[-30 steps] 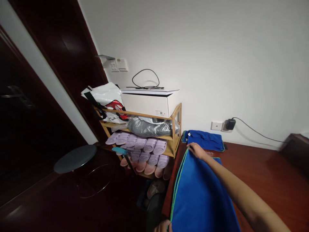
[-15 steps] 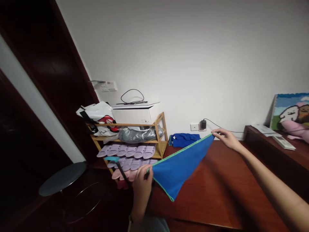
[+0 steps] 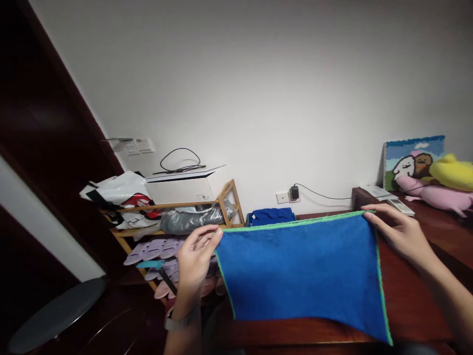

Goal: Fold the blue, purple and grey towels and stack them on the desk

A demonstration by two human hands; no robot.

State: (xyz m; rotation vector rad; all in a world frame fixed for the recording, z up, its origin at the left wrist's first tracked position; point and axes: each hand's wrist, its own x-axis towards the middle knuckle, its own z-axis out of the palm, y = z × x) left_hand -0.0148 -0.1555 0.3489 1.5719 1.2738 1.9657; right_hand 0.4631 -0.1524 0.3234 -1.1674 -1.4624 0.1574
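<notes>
A blue cloth (image 3: 299, 271) with green edging hangs stretched between my two hands, folded along its length with its top edges together. My left hand (image 3: 199, 251) pinches the upper left corner between thumb and fingers. At the upper right corner, my right hand (image 3: 397, 231) grips the cloth the same way. The lower part of the cloth hangs over the reddish-brown wooden table (image 3: 288, 335). Behind it, at the table's far edge, lies another blue cloth (image 3: 273, 216), folded up.
Left of the table stands a wooden rack (image 3: 231, 197) with purple slippers (image 3: 151, 250), a white box (image 3: 181, 190) and a bag (image 3: 118, 190). A round stool (image 3: 59, 313) is lower left. Plush toys (image 3: 439, 195) and a remote control (image 3: 401, 207) lie on the right ledge.
The cloth has gone from a slanted, drooping triangle to a wide rectangle with a nearly level top edge. My left hand has risen and my right hand has moved right. The view has shifted right.
</notes>
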